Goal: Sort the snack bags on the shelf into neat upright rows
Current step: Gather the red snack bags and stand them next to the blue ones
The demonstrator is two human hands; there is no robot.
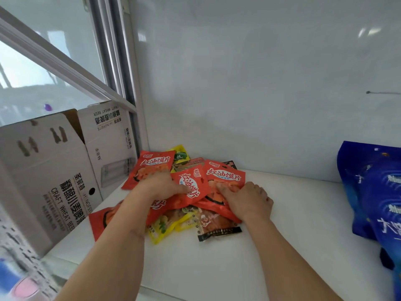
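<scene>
Both hands deep in a heap of glossy red snack bags [225,177] on the white shelf [293,224]. Left hand [160,185] pinching the tilted red bag [192,183]; right hand [247,200] curled round another's edge. Beside them, an open cardboard box [54,170], contents unseen.

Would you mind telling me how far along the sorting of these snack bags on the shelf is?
Nothing looks done yet: no bag stands upright and no row shows. The red bags, yellow bags and a brown bag lie in one overlapping pile on the white shelf. In hand: the left hand and right hand both grip red bags in the pile. Left: separating the kinds and standing every bag up in rows.
</scene>
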